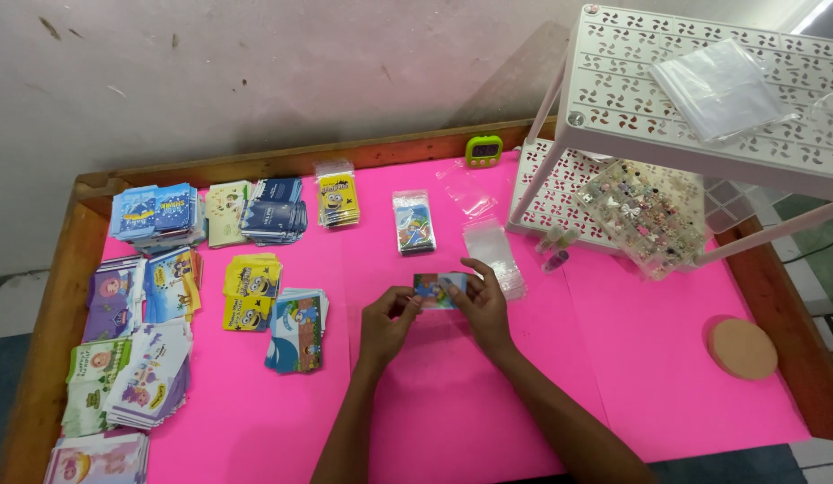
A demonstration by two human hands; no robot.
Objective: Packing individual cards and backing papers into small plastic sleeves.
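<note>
Left hand [387, 321] and right hand [482, 303] pinched a small card [435, 290] mid-desk [452, 403]; gripping its short edges seemed steadiest.

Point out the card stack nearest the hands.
The blue-and-green stack, just left of the left hand. Every other stack lies farther left or up toward the wall.

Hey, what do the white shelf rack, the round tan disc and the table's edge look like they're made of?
White shelf rack: likely moulded plastic, matte, with a repeated cut-out pattern. Round tan disc: possibly cork or sponge, dull and slightly grainy; hard to tell. Table edge: wood, brown, with worn, uneven colour.
</note>
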